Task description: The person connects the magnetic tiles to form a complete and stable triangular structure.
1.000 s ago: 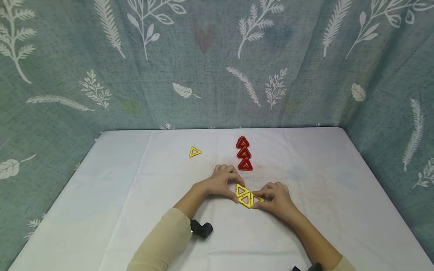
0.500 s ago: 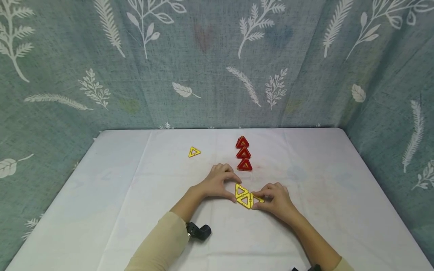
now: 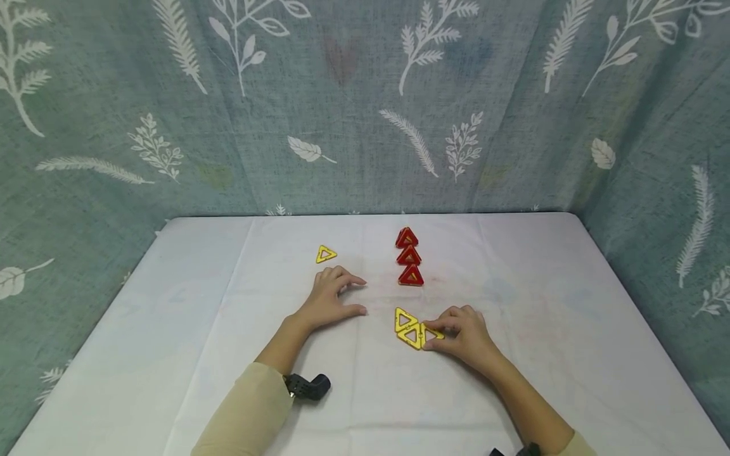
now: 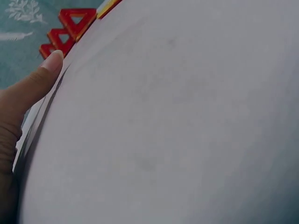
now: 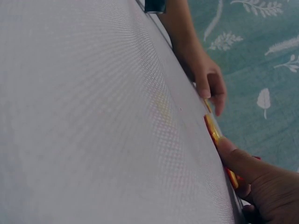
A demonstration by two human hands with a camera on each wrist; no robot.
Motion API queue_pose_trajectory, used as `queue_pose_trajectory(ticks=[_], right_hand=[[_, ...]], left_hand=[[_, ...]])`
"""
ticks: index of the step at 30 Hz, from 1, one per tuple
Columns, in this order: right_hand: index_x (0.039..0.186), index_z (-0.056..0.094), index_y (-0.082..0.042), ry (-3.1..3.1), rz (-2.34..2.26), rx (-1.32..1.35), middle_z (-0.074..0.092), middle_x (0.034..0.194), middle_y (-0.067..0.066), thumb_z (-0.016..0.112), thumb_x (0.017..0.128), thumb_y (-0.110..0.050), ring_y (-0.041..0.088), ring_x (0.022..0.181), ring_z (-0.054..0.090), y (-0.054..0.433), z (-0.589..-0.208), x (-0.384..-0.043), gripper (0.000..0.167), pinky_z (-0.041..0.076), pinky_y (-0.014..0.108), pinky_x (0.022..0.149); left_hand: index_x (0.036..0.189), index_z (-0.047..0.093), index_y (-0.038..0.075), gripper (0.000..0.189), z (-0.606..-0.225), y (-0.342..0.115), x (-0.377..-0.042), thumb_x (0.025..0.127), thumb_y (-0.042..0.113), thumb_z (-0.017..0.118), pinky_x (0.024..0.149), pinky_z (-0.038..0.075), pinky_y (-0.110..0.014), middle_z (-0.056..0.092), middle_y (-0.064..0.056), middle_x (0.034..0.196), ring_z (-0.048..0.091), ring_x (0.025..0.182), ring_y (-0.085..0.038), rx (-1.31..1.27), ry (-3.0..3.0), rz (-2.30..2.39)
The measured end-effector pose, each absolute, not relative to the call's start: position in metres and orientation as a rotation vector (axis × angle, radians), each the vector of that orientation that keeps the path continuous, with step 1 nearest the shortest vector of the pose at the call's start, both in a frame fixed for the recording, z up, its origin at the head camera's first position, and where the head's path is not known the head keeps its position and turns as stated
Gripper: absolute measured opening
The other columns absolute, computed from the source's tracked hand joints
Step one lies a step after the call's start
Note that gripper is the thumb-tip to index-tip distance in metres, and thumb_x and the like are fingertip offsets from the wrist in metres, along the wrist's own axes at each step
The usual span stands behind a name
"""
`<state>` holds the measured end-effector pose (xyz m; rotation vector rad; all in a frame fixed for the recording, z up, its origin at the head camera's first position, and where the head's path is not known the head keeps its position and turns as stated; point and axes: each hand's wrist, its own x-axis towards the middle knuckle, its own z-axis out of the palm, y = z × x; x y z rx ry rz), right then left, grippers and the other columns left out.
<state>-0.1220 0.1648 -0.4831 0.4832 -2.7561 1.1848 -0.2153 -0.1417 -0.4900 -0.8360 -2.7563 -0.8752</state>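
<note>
Three yellow triangular magnetic tiles lie edge to edge on the white cloth in the head view. My right hand (image 3: 464, 335) pinches the rightmost tile (image 3: 431, 334) between thumb and fingers, covering part of it. The other two, an upper tile (image 3: 404, 319) and a lower tile (image 3: 411, 336), stick out to its left. My left hand (image 3: 326, 301) is off to the left, holding nothing, with thumb and fingers spread apart. Just beyond its fingers lies a single yellow triangular tile (image 3: 326, 254). The right wrist view shows my right thumb (image 5: 233, 156) against the yellow tiles (image 5: 212, 127).
Red triangular tiles stand in three small groups, one behind another: far group (image 3: 407, 238), middle group (image 3: 409, 256), near group (image 3: 410, 276). White cloth (image 3: 274, 272) covers the table. A leaf-patterned curtain (image 3: 353, 126) hangs behind and at the sides.
My left hand has let go of the joined yellow tiles and moved left, toward the single yellow tile. My right hand has stayed in place, still pinching its tile.
</note>
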Motion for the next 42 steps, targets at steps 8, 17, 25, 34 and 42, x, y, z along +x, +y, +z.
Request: queue_pose_trajectory(ticks=[8, 17, 25, 34, 42], right_hand=[[0.098, 0.077, -0.02, -2.763, 1.187, 0.478, 0.06, 0.082, -0.013, 0.086, 0.062, -0.036, 0.009, 0.078, 0.042, 0.165, -0.482, -0.122, 0.04, 0.027, 0.034, 0.073], [0.097, 0.077, -0.02, -2.758, 1.166, 0.471, 0.059, 0.08, -0.013, 0.087, 0.061, -0.034, 0.009, 0.078, 0.042, 0.164, -0.482, -0.123, 0.04, 0.028, 0.033, 0.074], [0.098, 0.077, -0.02, -2.779, 1.18, 0.449, 0.06, 0.082, -0.012, 0.086, 0.063, -0.036, 0.01, 0.079, 0.042, 0.164, -0.483, -0.122, 0.039, 0.027, 0.033, 0.073], [0.097, 0.077, -0.02, -2.787, 1.163, 0.449, 0.06, 0.082, -0.012, 0.087, 0.062, -0.034, 0.01, 0.079, 0.042, 0.166, -0.483, -0.124, 0.038, 0.027, 0.033, 0.074], [0.098, 0.077, -0.022, -2.778, 1.173, 0.474, 0.059, 0.081, -0.014, 0.086, 0.062, -0.036, 0.009, 0.078, 0.041, 0.165, -0.484, -0.123, 0.039, 0.027, 0.033, 0.074]], left_hand=[[0.113, 0.065, 0.018, 0.057, -0.49, -0.162, -0.227, 0.065, 0.044, 0.084, 0.083, 0.024, -0.04, 0.048, 0.001, 0.091, 0.037, 0.085, -0.018, -0.622, -2.748, -0.88], [0.117, 0.063, 0.015, 0.056, -0.487, -0.168, -0.232, 0.07, 0.04, 0.082, 0.092, 0.017, -0.05, 0.047, -0.005, 0.094, 0.036, 0.09, -0.024, -0.354, -2.753, -0.906], [0.127, 0.056, 0.015, 0.063, -0.484, -0.17, -0.24, 0.076, 0.045, 0.076, 0.095, 0.014, -0.053, 0.047, -0.012, 0.113, 0.037, 0.102, -0.031, -0.019, -2.767, -0.929], [0.137, 0.049, 0.017, 0.069, -0.481, -0.164, -0.253, 0.08, 0.051, 0.068, 0.099, 0.011, -0.055, 0.047, -0.013, 0.124, 0.037, 0.113, -0.034, 0.272, -2.747, -0.963], [0.138, 0.05, 0.02, 0.07, -0.479, -0.167, -0.26, 0.081, 0.057, 0.064, 0.1, 0.013, -0.055, 0.043, -0.017, 0.129, 0.037, 0.115, -0.037, 0.332, -2.844, -0.823]])
